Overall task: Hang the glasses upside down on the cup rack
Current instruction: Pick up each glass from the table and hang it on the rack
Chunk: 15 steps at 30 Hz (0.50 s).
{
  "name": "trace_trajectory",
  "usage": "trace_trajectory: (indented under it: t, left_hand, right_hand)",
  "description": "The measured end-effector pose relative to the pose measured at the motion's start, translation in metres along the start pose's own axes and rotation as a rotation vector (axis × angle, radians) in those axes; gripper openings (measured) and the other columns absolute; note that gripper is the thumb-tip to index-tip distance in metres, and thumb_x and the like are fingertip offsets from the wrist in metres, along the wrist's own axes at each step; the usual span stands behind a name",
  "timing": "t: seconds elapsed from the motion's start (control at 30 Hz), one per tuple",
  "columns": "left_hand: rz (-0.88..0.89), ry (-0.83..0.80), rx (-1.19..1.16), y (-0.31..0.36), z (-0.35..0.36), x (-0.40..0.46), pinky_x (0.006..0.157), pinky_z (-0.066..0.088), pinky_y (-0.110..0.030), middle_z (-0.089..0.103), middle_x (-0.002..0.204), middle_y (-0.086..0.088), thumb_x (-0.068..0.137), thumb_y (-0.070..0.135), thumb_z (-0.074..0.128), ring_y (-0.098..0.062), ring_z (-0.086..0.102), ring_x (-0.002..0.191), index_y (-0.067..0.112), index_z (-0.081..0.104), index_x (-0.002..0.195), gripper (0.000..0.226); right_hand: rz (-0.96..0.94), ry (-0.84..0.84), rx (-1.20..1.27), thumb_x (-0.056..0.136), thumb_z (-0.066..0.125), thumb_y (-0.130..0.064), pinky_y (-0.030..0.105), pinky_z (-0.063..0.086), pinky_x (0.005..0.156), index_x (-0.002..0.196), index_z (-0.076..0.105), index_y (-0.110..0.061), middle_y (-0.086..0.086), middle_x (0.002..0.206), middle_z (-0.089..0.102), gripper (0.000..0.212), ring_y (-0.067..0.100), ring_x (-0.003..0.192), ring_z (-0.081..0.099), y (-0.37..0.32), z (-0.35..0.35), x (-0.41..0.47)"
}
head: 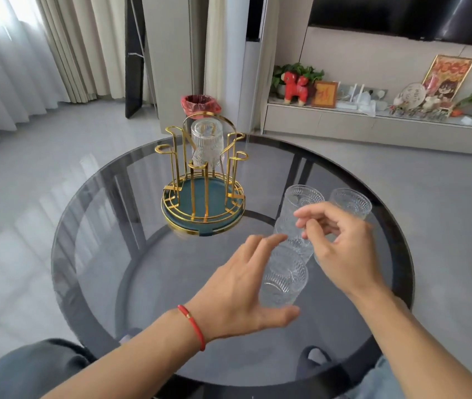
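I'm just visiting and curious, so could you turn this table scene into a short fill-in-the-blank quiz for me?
1. The gold cup rack already holds ____ upside-down glass.
2. The rack stands on a round ____ table.
3. The left hand wears a ____ bracelet.

Missing words: one; glass; red
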<state>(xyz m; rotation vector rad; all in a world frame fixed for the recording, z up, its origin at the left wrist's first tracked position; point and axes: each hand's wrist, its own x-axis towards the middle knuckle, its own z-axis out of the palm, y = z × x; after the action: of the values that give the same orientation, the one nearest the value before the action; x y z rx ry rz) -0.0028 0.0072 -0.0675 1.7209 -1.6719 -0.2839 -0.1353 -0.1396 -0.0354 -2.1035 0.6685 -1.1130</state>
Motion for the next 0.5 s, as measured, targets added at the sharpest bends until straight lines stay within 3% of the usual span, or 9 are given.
trace_trajectory:
  t: [0.17,0.3,0.4,0.5]
  left_hand:
    - [-0.047,0.114,-0.015,0.004,0.0,0.006,0.101,0.048,-0.025,0.058,0.128,0.01,0.071,0.048,0.084,-0.001,0.056,0.115,0.027,0.042,0.148,0.091]
    - [-0.142,0.223,-0.129,0.003,-0.025,0.012,0.087,0.048,-0.017,0.057,0.103,0.015,0.064,0.06,0.077,-0.004,0.06,0.095,0.032,0.061,0.132,0.075]
    - [-0.341,0.381,-0.451,-0.003,-0.045,0.017,0.092,0.05,-0.022,0.07,0.108,0.007,0.065,0.064,0.07,-0.005,0.066,0.103,0.029,0.07,0.119,0.064]
    - [-0.487,0.485,-0.898,-0.01,-0.052,0.02,0.087,0.049,-0.036,0.071,0.099,-0.001,0.074,0.055,0.071,-0.018,0.066,0.096,0.011,0.07,0.114,0.06]
  right_hand:
    - [-0.007,-0.019,0.012,0.092,0.061,0.005,0.036,0.057,0.07,0.093,0.076,-0.021,-0.008,0.081,0.076,0.03,0.016,0.073,0.072,0.0,0.003,-0.001]
    - [0.003,-0.046,0.05,0.092,0.063,0.003,0.04,0.056,0.067,0.092,0.076,-0.022,-0.008,0.079,0.075,0.028,0.018,0.07,0.071,-0.006,0.003,-0.006]
    - [-0.01,-0.088,0.119,0.092,0.062,-0.018,0.036,0.055,0.067,0.094,0.075,-0.022,-0.009,0.084,0.076,0.015,0.018,0.075,0.072,-0.014,0.004,-0.01]
    - [0.004,-0.226,0.145,0.092,0.055,-0.041,0.032,0.056,0.072,0.115,0.071,-0.029,-0.008,0.109,0.071,0.03,0.019,0.097,0.069,-0.023,0.013,-0.013]
